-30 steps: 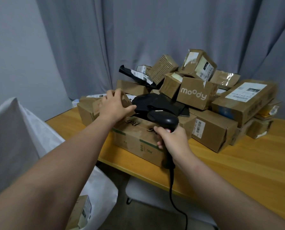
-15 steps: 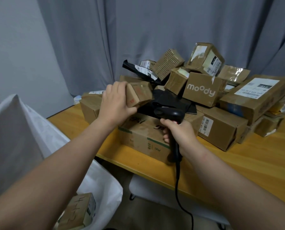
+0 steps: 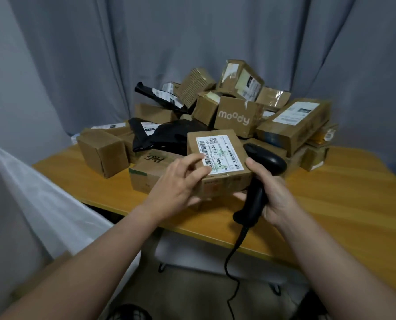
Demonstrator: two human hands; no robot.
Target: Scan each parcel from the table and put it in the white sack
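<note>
a small brown parcel point(image 3: 217, 155) is held between both hands, just above the near edge of the tabletop point(image 3: 344, 204) and in front of the pile. its white label, printed with barcodes and "j6-s04", is turned upward. the left grip point(image 3: 178, 183) is closed on the parcel's near left corner, with curled fingers laid on the label's edge. the right grip point(image 3: 272, 192) is closed round the handle of a black scanner point(image 3: 265, 161), while its thumb is pressed against the parcel's right edge and its fingertips are seen beneath the parcel's near side. the scanner head is set just beside the parcel's right side, and its black cable point(image 3: 232, 257) is hung below the tabletop edge. the white sack point(image 3: 31, 204) is seen at the left, beside the tabletop, well apart from the held parcel. behind the hands, brown boxes are heaped on the tabletop: a "moody" box point(image 3: 236, 116), a low "p&c" box point(image 3: 148, 172) directly behind the left grip, a long labelled box point(image 3: 296, 121) at the right, and black mailer bags point(image 3: 167, 137) among them. a grey curtain point(image 3: 192, 42) is hung behind.
</note>
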